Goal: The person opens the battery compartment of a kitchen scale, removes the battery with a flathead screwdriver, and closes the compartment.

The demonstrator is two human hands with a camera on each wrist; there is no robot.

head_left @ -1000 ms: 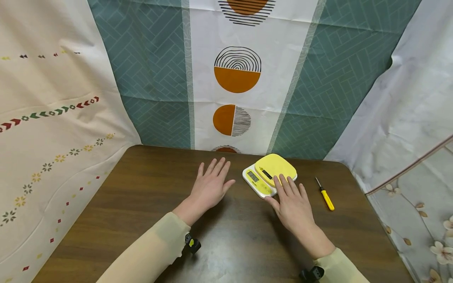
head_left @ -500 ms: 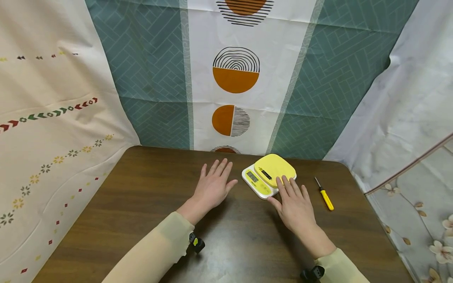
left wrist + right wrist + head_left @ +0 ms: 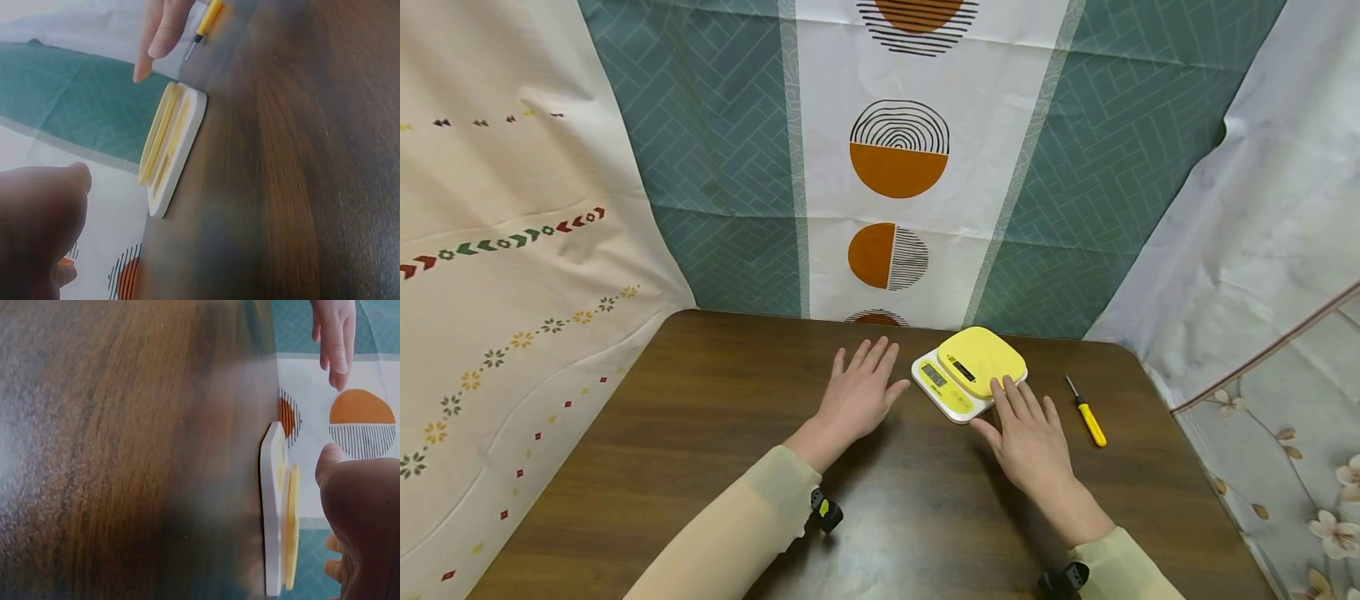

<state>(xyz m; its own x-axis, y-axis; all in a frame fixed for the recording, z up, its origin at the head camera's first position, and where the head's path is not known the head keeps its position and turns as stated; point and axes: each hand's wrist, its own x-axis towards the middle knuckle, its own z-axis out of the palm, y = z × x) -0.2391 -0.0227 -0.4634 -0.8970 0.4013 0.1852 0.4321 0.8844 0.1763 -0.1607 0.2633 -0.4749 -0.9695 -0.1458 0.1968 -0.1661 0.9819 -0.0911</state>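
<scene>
A white and yellow digital kitchen scale point(image 3: 981, 361) lies near the back of the table, its small grey display facing up at its left part. To its left my left hand point(image 3: 859, 393) hovers over the wood, palm down, fingers straight and holding nothing. My right hand point(image 3: 1032, 437) is stretched out at the scale's near right side, its fingertips overlapping the yellow plate's edge in the head view. In the right wrist view a gap shows between that hand's thumb point(image 3: 329, 459) and the scale point(image 3: 275, 512). A screwdriver point(image 3: 1087, 414) with a yellow handle lies right of the right hand.
The dark wooden table point(image 3: 700, 433) has rounded back corners. A teal and white patterned curtain point(image 3: 730, 167) hangs directly behind it. Pale printed cloths flank it, a cream cloth point(image 3: 535, 333) at the left and a floral cloth point(image 3: 1285, 400) at the right.
My left hand has drifted slightly to the right, towards the scale. My right hand has shifted slightly right and nearer to me. The scale and screwdriver stay in place.
</scene>
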